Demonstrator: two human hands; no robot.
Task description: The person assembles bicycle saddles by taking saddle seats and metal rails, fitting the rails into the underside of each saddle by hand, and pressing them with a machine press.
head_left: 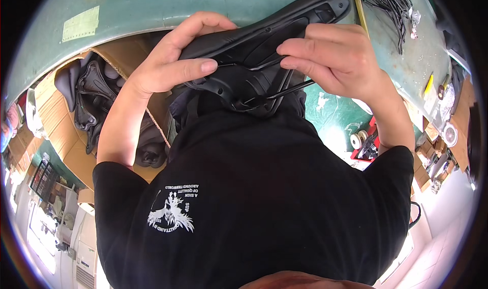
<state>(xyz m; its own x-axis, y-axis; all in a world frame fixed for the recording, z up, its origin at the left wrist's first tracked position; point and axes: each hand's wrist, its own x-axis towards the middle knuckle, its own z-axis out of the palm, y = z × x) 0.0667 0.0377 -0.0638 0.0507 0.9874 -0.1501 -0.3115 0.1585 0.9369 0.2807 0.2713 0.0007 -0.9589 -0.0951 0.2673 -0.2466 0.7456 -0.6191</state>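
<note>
The left hand (pixel 170 60) grips the black bicycle saddle (pixel 264 35) from the side, fingers curled over the upper shell edge, thumb laid flat along the underside; the forearm rises from the lower left, wrist bent inward. The right hand (pixel 333 55) comes from the lower right, fingers bunched, pinching the metal saddle rail (pixel 284 83) between thumb and fingertips; the saddle lies underside-up between both hands, above the black shirt (pixel 254 197). Beyond the left wrist stands a cardboard box (pixel 61 131) of further saddles; beyond the right hand, loose rails (pixel 391 4) lie on the green worktable (pixel 152 4).
</note>
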